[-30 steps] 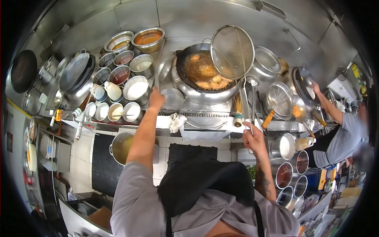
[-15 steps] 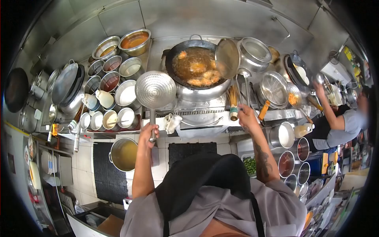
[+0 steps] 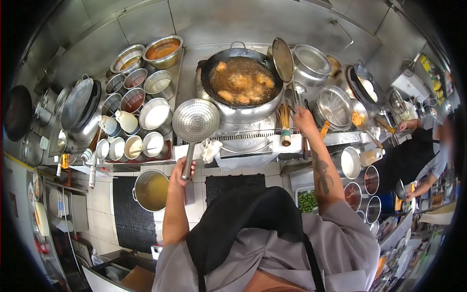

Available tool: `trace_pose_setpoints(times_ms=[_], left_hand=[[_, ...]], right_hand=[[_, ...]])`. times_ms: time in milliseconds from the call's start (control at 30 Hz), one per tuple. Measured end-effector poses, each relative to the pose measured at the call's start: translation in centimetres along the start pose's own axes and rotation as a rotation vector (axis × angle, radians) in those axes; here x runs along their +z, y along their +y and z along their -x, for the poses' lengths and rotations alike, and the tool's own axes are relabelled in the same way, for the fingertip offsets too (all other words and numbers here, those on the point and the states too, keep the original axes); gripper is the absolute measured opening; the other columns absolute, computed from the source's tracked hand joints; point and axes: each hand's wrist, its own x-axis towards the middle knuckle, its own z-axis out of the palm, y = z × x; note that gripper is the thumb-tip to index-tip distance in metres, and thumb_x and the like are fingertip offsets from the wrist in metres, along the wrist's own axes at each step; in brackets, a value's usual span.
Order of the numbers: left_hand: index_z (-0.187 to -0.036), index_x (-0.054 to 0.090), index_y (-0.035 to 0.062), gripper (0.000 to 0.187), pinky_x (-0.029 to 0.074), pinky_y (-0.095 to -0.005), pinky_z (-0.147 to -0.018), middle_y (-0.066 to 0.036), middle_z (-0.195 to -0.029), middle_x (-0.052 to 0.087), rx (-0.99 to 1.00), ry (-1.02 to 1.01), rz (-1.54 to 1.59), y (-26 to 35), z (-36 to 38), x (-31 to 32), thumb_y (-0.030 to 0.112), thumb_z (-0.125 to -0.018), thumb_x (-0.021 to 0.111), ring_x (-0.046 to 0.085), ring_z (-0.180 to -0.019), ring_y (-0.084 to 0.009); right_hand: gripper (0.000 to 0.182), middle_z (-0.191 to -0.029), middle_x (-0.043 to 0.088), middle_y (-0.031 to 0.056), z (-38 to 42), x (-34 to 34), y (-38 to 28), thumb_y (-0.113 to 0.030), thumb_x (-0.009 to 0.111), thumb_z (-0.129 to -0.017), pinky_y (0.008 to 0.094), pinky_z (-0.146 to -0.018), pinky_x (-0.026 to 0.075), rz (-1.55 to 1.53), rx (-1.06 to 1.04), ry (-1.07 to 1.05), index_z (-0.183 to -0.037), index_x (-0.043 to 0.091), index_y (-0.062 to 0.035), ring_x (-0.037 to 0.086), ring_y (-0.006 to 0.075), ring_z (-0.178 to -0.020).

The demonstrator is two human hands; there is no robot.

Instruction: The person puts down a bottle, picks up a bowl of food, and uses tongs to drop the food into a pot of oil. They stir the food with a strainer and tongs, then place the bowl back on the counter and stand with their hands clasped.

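My left hand point(image 3: 182, 173) is closed around the handle of a perforated skimmer point(image 3: 196, 120), its round bowl held over the counter's front, left of the wok. My right hand point(image 3: 305, 120) grips the handle of a mesh strainer point(image 3: 282, 60), which is tilted nearly on edge by the wok's right rim. Dark, bubbling oil fills the wok point(image 3: 208, 78). Several golden-brown fried pieces point(image 3: 240, 80) float in it. Below my right hand, a bamboo brush point(image 3: 285, 127) stands at the counter edge.
Metal pots of sauces and white powders point(image 3: 155, 114) crowd the left counter, with two squeeze bottles point(image 3: 127, 121). A wire basket point(image 3: 334, 107) lies to the right. On the floor stands a pot of yellowish liquid point(image 3: 152, 191). At far right, a co-worker point(image 3: 413, 155) holds a ladle.
The mesh strainer has swung away from over the oil to the wok's right rim, turning more edge-on. Fried pieces have spread out. The left-hand skimmer has dipped slightly. The co-worker's arms have lowered.
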Motion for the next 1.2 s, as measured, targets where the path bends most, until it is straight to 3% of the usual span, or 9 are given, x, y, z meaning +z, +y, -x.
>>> trace_pose_setpoints(times_ms=[267,433,533,567,600,700,733,767,1200], left_hand=[[-0.117,0.051,-0.0015,0.055,0.056,-0.0399,-0.070,-0.017,-0.104,0.066,0.002,0.054,0.009,-2.6,5.2,-2.9,0.048,-0.098,0.035,0.067,-0.080,-0.0259],[-0.126,0.041,0.0046,0.052,0.050,-0.0533,-0.085,-0.026,-0.111,0.058,-0.149,0.247,0.024,-11.5,4.1,-16.9,0.048,-0.096,0.044,0.062,-0.091,-0.0382],[-0.129,0.039,0.0029,0.051,0.053,-0.0576,-0.078,-0.030,-0.106,0.056,0.050,0.374,-0.138,-15.5,12.9,-15.0,0.033,-0.092,0.057,0.062,-0.089,-0.0432],[-0.128,0.041,0.0007,0.051,0.056,-0.0574,-0.070,-0.029,-0.102,0.058,0.546,0.029,-0.725,-18.5,15.0,-17.0,0.030,-0.090,0.059,0.064,-0.082,-0.0439],[-0.128,0.041,0.0007,0.051,0.056,-0.0574,-0.070,-0.029,-0.102,0.058,0.548,0.031,-0.723,-19.4,15.2,-18.2,0.030,-0.090,0.059,0.064,-0.082,-0.0439],[-0.105,0.051,-0.0100,0.039,0.057,-0.0469,-0.054,-0.023,-0.082,0.061,0.127,0.225,-1.023,-23.8,14.2,-25.2,0.023,-0.086,0.061,0.064,-0.062,-0.0345],[-0.095,0.055,-0.0053,0.029,0.052,-0.0408,-0.049,-0.016,-0.073,0.060,-0.370,0.629,-0.332,-25.2,11.7,-27.0,0.021,-0.085,0.062,0.061,-0.058,-0.0271],[-0.095,0.055,-0.0053,0.029,0.052,-0.0408,-0.049,-0.016,-0.073,0.060,-0.371,0.629,-0.332,-25.2,11.9,-26.8,0.021,-0.085,0.062,0.061,-0.058,-0.0271],[-0.068,0.056,0.0092,0.010,0.044,-0.0389,-0.049,-0.011,-0.062,0.057,0.333,0.079,-1.770,-24.1,12.0,-26.2,0.009,-0.068,0.067,0.059,-0.059,-0.0261]], right_hand=[[0.017,-0.062,0.054,0.0030,1.2,1.6,-3.1,-0.014,0.045,-0.098,0.0279,-0.035,0.031,-0.489,0.486,-0.272,-0.108,0.054,-0.0046,0.044,0.0119,-0.040],[0.016,-0.065,0.050,0.0014,1.7,1.1,-3.6,-0.011,0.044,-0.097,0.0240,-0.035,0.029,-0.762,0.547,-0.495,-0.111,0.050,-0.0056,0.040,0.0087,-0.042],[0.015,-0.065,0.049,0.0008,2.2,-0.6,-3.5,-0.009,0.045,-0.096,0.0221,-0.035,0.027,-0.855,0.554,-0.561,-0.109,0.051,-0.0050,0.038,0.0073,-0.041],[0.015,-0.065,0.049,0.0007,2.3,-1.2,-3.2,-0.009,0.046,-0.095,0.0221,-0.035,0.027,-0.845,0.539,-0.557,-0.109,0.051,-0.0049,0.038,0.0074,-0.041],[0.016,-0.065,0.049,0.0006,2.5,-1.8,-3.1,-0.009,0.047,-0.094,0.0222,-0.035,0.026,-0.835,0.525,-0.554,-0.109,0.051,-0.0049,0.038,0.0075,-0.041],[0.020,-0.064,0.050,0.0016,3.5,-3.1,-3.7,-0.008,0.048,-0.093,0.0226,-0.033,0.026,-0.785,0.515,-0.512,-0.112,0.051,-0.0043,0.037,0.0079,-0.038],[0.022,-0.064,0.051,0.0024,3.7,-3.4,-3.9,-0.009,0.048,-0.093,0.0229,-0.032,0.026,-0.736,0.506,-0.485,-0.115,0.050,-0.0039,0.038,0.0084,-0.037],[0.022,-0.064,0.051,0.0024,3.9,-3.6,-4.3,-0.009,0.048,-0.093,0.0229,-0.032,0.026,-0.736,0.508,-0.485,-0.115,0.050,-0.0039,0.038,0.0084,-0.037],[0.026,-0.060,0.052,0.0007,2.6,-1.7,-4.3,-0.011,0.045,-0.093,0.0237,-0.032,0.027,-0.321,0.282,-0.224,-0.116,0.055,-0.0033,0.041,0.0079,-0.036]])
